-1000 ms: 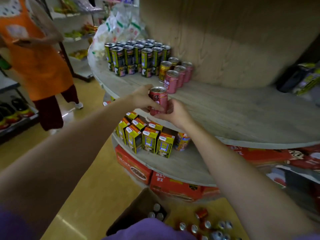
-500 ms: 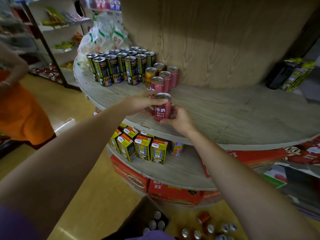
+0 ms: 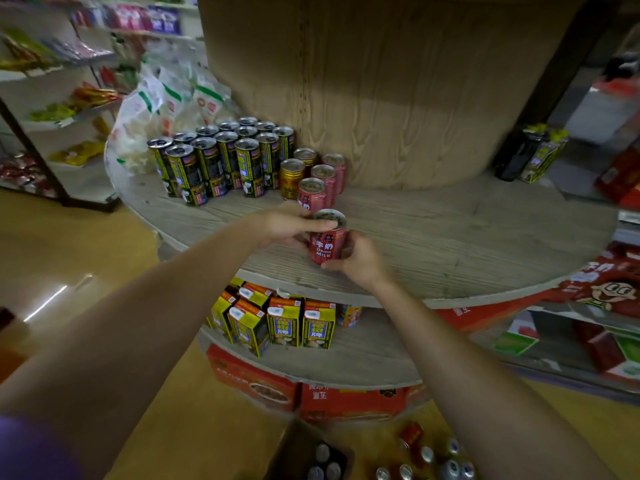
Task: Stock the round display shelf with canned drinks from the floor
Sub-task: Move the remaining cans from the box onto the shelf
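A red milk can [image 3: 327, 244] stands upright on the round wooden shelf [image 3: 450, 244], near its front edge. My left hand [image 3: 289, 224] grips it from the left, fingers reaching over its top rim. My right hand [image 3: 360, 258] holds its lower right side. Just behind stand three more red cans [image 3: 313, 194] and two gold cans [image 3: 292, 178] in a short row. Several dark green-and-yellow cans [image 3: 221, 161] are packed at the back left. On the floor, loose cans [image 3: 429, 459] lie at the bottom right.
A dark box [image 3: 304, 452] holding cans sits on the floor below me. The lower tier carries yellow drink cartons [image 3: 277, 323] above red cases [image 3: 256, 379]. White bags [image 3: 166, 109] lie at the shelf's left, dark packs [image 3: 530, 154] at its right. Store racks [image 3: 55, 98] stand left.
Both hands have brought the red can forward and down onto the shelf in front of the red row. The view has swung right, and the person in orange has left the frame.
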A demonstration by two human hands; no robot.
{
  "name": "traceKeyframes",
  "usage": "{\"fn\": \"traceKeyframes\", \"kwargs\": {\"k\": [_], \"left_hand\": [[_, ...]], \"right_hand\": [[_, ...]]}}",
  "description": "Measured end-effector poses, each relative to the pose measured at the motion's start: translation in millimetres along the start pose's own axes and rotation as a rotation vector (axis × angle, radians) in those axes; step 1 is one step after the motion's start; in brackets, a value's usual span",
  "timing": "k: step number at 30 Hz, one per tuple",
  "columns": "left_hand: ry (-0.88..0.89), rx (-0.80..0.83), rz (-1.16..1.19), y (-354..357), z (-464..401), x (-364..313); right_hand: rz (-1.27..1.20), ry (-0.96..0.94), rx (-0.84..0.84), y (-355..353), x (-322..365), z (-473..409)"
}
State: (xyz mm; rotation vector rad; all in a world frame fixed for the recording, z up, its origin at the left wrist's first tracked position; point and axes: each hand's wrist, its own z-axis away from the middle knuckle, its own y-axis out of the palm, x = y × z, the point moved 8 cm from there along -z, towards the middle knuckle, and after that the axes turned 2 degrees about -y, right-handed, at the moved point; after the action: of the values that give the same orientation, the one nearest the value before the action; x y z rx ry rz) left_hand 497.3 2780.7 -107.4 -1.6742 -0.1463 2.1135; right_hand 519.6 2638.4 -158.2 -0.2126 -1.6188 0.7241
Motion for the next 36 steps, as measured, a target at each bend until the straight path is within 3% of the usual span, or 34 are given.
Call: {"fn": "traceKeyframes", "kwargs": {"k": [8, 13, 17, 24, 29, 36], "left_hand": [[0.034, 0.07, -0.042, -42, -11, 13], [0.019, 0.051, 0.03, -73, -16, 26], [-0.017, 0.134, 0.093, -76, -23, 47], [-0.043, 0.172, 0.233, -75, -34, 48], [-0.054, 0.044, 0.064, -81, -44, 38], [0.007, -0.127, 0.078, -82, -41, 35]], "right_hand": [[0.091, 0.026, -0.072, 24, 39, -6], [0.113, 0.089, -0.148, 47, 56, -18], [0.213, 0.142, -0.173, 58, 63, -24], [0.179, 0.234, -0.244, 59, 60, -32], [0.22, 0.278, -0.252, 57, 61, -39], [0.276, 0.32, -0.214, 57, 63, -48]]}}
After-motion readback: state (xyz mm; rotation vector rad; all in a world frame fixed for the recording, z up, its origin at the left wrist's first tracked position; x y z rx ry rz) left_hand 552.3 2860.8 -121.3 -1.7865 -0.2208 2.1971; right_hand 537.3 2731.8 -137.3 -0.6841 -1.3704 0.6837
